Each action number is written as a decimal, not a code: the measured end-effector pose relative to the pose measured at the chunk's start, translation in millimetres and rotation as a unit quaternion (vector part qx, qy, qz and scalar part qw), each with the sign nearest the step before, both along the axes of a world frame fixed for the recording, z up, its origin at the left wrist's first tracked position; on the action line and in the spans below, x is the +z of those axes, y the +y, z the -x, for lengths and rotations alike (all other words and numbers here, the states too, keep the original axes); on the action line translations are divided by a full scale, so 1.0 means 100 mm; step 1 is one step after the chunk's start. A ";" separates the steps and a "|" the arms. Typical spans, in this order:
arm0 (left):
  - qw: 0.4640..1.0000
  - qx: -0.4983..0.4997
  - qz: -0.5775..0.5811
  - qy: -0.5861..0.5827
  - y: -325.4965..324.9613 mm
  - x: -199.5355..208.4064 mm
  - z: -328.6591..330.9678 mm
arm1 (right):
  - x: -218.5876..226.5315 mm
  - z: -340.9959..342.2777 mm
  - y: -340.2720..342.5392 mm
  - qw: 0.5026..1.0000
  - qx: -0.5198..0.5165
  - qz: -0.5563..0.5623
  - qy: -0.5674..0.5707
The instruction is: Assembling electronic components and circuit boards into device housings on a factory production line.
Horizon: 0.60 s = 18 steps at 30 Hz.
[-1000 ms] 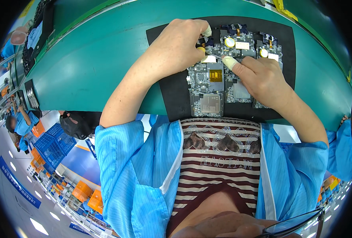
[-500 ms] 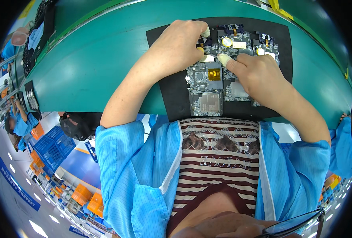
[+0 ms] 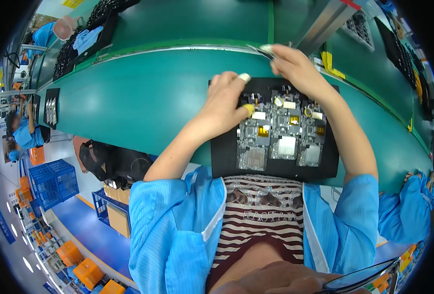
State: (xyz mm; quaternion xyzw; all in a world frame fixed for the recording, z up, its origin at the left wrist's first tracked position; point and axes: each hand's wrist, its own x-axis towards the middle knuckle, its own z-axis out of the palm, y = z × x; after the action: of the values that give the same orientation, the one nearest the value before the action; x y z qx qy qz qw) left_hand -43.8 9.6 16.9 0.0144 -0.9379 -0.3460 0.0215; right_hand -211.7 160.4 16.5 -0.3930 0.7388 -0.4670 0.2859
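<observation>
Three circuit boards lie side by side on a black mat (image 3: 224,161): a left board (image 3: 252,158), a middle board (image 3: 286,146) and a right board (image 3: 312,154). Each carries a small amber patch and a silver block. My left hand (image 3: 222,104) rests at the top left of the left board, its thumb by the board's upper edge and thumb and index finger apart, both in finger cots. Beyond the mat, near the bench's far edge, my right hand (image 3: 295,68) is closed on thin metal tweezers (image 3: 265,52), which point left.
The green bench (image 3: 143,103) has a raised far edge. A metal post (image 3: 327,24) and yellow tape (image 3: 332,66) are at the far right. A dark tray (image 3: 52,108) sits at the left end. A black bag (image 3: 114,159) is below; people (image 3: 28,130) in blue work left and right.
My right hand has lifted off the boards and moved far, with the tweezers now plainly visible. My left hand has opened somewhat. The view has shifted, showing more of the bench's far side.
</observation>
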 end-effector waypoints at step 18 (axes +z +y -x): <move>0.979 0.136 0.120 0.094 0.44 -0.11 -0.63 | 0.02 -0.46 0.65 0.990 -0.125 -0.011 0.067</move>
State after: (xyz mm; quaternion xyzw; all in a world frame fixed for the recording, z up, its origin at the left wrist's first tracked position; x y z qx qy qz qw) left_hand 19.5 53.7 5.5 0.1063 -0.9557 -0.2246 0.1580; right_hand -166.2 225.8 18.3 -0.3245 0.8047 -0.4637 0.1793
